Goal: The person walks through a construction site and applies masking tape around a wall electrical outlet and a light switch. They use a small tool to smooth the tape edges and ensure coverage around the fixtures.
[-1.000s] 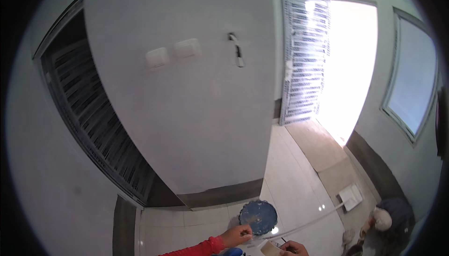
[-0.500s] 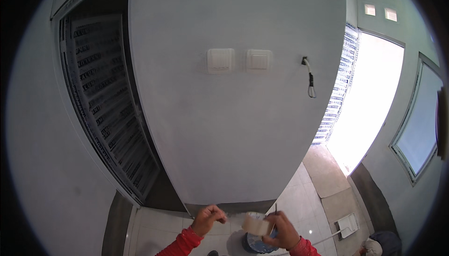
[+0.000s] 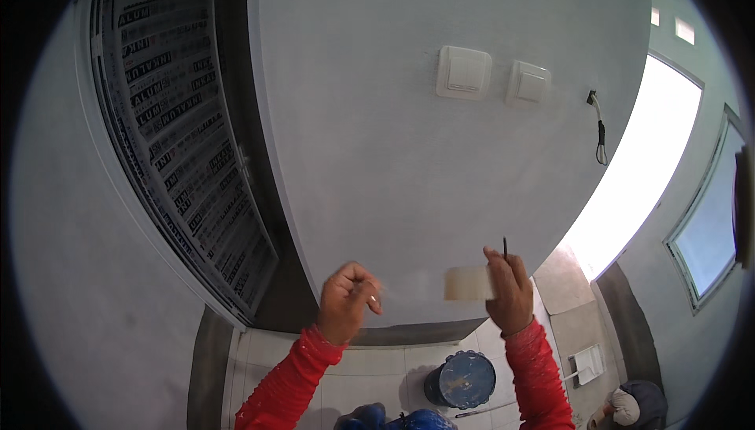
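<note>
My right hand (image 3: pixel 511 292) grips a wide roll of cream-coloured tape (image 3: pixel 465 283) from its right side. A thin dark stick (image 3: pixel 505 246) pokes up behind its fingers; what it belongs to is hidden. Level with it on the left, my left hand (image 3: pixel 348 300) is closed in a pinch. A faint, see-through strip shows between the two hands, too blurred to make out fully. Both hands are raised in front of the lower part of the pale wall (image 3: pixel 393 194), in red sleeves speckled with white. Higher up, two white switch plates (image 3: pixel 464 73) (image 3: pixel 529 84) sit on the wall.
A dark blue bucket (image 3: pixel 464 381) stands on the tiles. Looped wires (image 3: pixel 601 131) hang from a wall hole. A film-covered door (image 3: pixel 169 115) is at left, a bright doorway (image 3: pixel 653 163) at right. A white pan (image 3: pixel 588 365) lies near a partly seen person (image 3: pixel 641 408).
Both my hands have risen from near the floor to the lower wall, the tape roll moving with the right one. The view has shifted, bringing the whole bucket and my blue-clad legs into sight.
</note>
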{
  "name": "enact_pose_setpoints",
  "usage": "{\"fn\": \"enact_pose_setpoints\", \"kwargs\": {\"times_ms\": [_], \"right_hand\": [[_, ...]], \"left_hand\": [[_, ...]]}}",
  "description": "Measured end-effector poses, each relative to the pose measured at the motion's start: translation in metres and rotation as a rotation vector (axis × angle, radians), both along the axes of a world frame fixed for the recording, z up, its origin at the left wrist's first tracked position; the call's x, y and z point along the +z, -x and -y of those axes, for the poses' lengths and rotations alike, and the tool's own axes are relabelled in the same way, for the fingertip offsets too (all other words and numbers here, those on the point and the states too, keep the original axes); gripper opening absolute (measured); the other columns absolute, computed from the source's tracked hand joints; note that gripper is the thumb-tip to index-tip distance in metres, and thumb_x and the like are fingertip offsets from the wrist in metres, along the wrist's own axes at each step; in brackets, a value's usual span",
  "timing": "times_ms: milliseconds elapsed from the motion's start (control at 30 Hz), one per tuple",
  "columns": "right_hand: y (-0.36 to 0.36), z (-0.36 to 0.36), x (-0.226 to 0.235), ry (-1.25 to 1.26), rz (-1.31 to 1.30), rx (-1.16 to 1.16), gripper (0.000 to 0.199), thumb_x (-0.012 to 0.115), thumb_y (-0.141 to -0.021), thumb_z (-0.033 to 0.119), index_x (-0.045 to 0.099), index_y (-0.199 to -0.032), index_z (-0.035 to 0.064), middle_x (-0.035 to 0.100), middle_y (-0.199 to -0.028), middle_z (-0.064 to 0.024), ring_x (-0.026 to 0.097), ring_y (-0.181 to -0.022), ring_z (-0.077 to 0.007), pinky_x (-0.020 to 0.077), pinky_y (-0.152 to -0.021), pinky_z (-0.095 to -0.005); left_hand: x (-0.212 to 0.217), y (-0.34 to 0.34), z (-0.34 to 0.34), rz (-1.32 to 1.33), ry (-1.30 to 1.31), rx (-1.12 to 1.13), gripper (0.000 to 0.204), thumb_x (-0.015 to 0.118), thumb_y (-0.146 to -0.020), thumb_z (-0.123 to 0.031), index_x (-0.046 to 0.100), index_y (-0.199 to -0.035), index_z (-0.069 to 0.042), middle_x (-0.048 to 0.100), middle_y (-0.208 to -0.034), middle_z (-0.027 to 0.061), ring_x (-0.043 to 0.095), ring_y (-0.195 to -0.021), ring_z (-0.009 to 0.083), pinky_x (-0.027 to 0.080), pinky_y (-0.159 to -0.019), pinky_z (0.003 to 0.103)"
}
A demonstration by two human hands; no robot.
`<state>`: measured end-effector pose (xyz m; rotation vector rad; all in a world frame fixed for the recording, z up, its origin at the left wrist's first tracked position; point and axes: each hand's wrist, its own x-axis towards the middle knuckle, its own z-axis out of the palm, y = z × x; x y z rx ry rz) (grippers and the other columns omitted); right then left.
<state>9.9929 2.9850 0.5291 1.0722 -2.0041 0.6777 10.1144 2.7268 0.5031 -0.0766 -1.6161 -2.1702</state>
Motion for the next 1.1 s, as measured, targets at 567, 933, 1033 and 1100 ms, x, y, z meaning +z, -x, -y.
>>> {"fn": "enact_pose_setpoints", "kwargs": {"times_ms": [567, 933, 1033, 1100], "right_hand": [[0.062, -0.012, 0.006, 0.345, 0.296, 0.248, 0.041, 0.065, -0.074, -0.004, 0.066, -0.114, 0.004, 0.067, -0.102, -0.0104, 0.067, -0.095, -0.0257, 0.0521, -0.085, -0.0328], [0.097, 0.028, 0.311, -0.233, -0.428, 0.181, 0.062, 0.06, -0.06, -0.016, 0.068, -0.116, 0.0093, 0.066, -0.105, -0.0096, 0.067, -0.091, -0.0304, 0.0576, -0.084, -0.0396], [0.111, 0.059, 0.348, -0.41, -0.65, 0.124, 0.057, 0.062, -0.065, -0.01, 0.068, -0.117, 0.0113, 0.067, -0.107, -0.009, 0.068, -0.092, -0.0304, 0.0594, -0.084, -0.0413], [0.117, 0.076, 0.364, -0.528, -0.782, 0.033, 0.062, 0.056, -0.063, -0.011, 0.067, -0.119, 0.0126, 0.068, -0.107, -0.0072, 0.069, -0.095, -0.0278, 0.0622, -0.082, -0.0419]], "left_hand": [[0.066, 0.034, 0.025, -0.143, 0.487, 0.298, 0.014, 0.062, -0.09, -0.007, 0.054, -0.079, -0.006, 0.052, -0.065, -0.0013, 0.047, -0.058, 0.0044, 0.041, -0.053, 0.023], [0.101, 0.148, -0.021, -0.409, -0.274, 0.235, 0.014, 0.058, -0.097, -0.015, 0.052, -0.087, -0.006, 0.058, -0.071, 0.0059, 0.06, -0.061, 0.0177, 0.051, -0.057, 0.033], [0.108, 0.181, -0.029, -0.397, -0.434, 0.147, 0.016, 0.061, -0.097, -0.018, 0.055, -0.088, -0.007, 0.062, -0.074, 0.0069, 0.066, -0.066, 0.0198, 0.054, -0.062, 0.033], [0.115, 0.198, -0.033, -0.4, -0.536, 0.091, 0.018, 0.064, -0.097, -0.02, 0.056, -0.087, -0.007, 0.064, -0.074, 0.0065, 0.067, -0.066, 0.0188, 0.055, -0.061, 0.031]]}}
